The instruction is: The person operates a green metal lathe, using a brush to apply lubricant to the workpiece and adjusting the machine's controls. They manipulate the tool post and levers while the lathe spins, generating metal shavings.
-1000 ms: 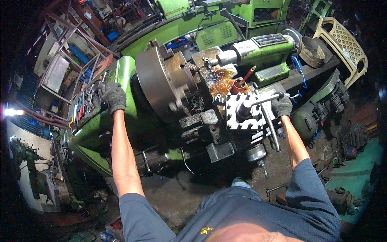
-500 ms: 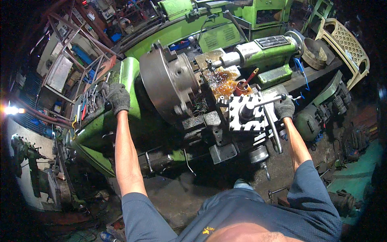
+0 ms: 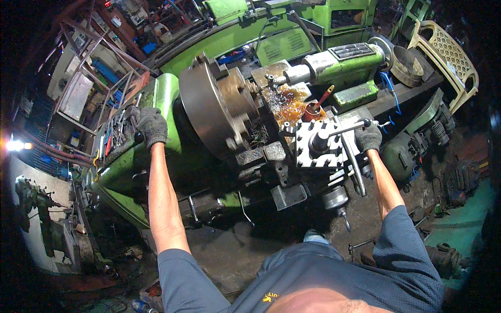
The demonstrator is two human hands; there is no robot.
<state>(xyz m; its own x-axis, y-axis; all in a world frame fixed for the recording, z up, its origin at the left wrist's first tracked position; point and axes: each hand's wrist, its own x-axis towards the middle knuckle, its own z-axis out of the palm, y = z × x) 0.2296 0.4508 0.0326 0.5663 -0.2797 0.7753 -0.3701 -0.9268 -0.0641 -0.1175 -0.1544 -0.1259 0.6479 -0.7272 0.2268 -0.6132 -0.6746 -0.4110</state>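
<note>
In a dark knitted glove, my left hand [image 3: 152, 127] rests on the green headstock [image 3: 166, 96] of a lathe. Its fingers curl beside a black-knobbed lever [image 3: 138, 137]; what lies under them is hidden. My right hand [image 3: 368, 137], gloved alike, closes around a crank handle [image 3: 385, 124] behind the square tool post [image 3: 319, 146]. A long clamping lever [image 3: 348, 129] tops the post. Between my hands is the big chuck [image 3: 206, 107], its jaw side smeared by motion. A red pot [image 3: 313, 110] with a brush [image 3: 326, 95] stands behind the post, by an oily, amber-wet surface [image 3: 289, 104].
Loose hand tools [image 3: 117, 130] lie on the headstock left of my left hand. The green tailstock [image 3: 347, 65] stands at the back right, with a beige plastic chair [image 3: 446, 62] beyond it. A handwheel [image 3: 335, 199] juts toward me. Another green machine [image 3: 284, 47] runs along the back.
The chuck's jaws sit at a different angle and are more blurred, so it is turning. Both hands keep practically the same places.
</note>
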